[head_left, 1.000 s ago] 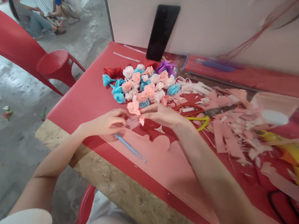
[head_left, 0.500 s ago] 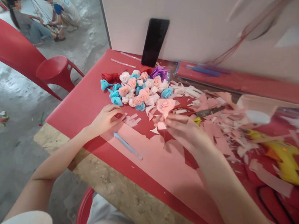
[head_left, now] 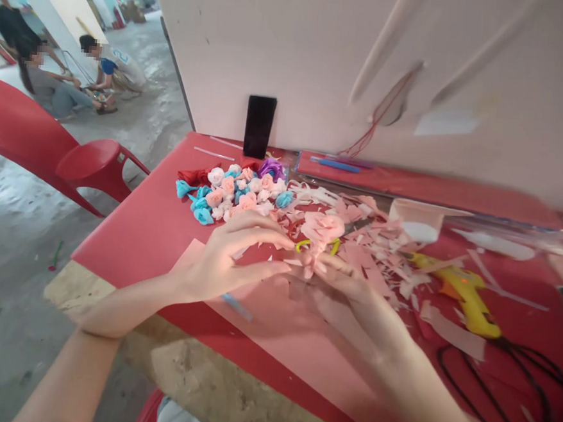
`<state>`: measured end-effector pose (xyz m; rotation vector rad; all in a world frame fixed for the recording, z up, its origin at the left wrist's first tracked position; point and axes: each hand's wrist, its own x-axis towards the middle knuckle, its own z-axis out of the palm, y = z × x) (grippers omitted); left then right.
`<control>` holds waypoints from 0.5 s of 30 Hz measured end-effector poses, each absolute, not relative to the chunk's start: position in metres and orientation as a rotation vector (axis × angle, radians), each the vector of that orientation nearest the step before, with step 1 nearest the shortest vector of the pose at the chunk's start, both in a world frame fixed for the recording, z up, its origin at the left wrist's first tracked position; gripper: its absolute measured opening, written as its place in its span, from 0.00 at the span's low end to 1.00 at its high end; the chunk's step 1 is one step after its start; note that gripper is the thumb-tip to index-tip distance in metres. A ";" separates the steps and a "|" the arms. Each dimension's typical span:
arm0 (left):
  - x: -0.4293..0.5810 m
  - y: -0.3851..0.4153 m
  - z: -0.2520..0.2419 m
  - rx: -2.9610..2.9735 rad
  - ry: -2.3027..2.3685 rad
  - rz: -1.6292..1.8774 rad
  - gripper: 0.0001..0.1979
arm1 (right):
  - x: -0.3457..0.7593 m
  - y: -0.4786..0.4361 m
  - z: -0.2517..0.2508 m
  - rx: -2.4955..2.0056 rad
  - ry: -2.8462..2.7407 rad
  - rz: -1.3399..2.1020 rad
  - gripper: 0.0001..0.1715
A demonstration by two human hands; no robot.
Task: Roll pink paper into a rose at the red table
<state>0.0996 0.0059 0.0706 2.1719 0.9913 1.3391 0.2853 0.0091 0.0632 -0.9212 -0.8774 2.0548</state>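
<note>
My right hand (head_left: 347, 276) pinches a pink paper rose (head_left: 323, 227) by its narrow base, the bloom facing up. From the left, my left hand (head_left: 240, 253) reaches to that base, its thumb and forefinger around a small pale pink paper piece (head_left: 294, 261); their exact contact is blurred. Under both hands lies a large pink paper sheet (head_left: 272, 339), with a blue pen (head_left: 237, 305) on it, partly behind my left wrist. Just beyond my left hand is a heap of finished paper roses (head_left: 229, 194) in blue, white and pink.
Pink paper scraps (head_left: 369, 262) spread over the red tabletop (head_left: 136, 226). At the right lies a yellow glue gun (head_left: 468, 295) with a black cord (head_left: 534, 383). A phone (head_left: 259, 127) leans on the white panel (head_left: 320, 66). A red chair (head_left: 21, 141) and seated people are at the left.
My left hand has moved right, from the small cut strips to the rose's base. My right hand still holds the rose. The camera view has tilted up and turned right.
</note>
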 end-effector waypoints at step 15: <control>0.132 0.032 0.077 1.794 0.965 1.525 0.03 | 0.309 0.012 0.072 -1.048 -0.880 1.492 0.08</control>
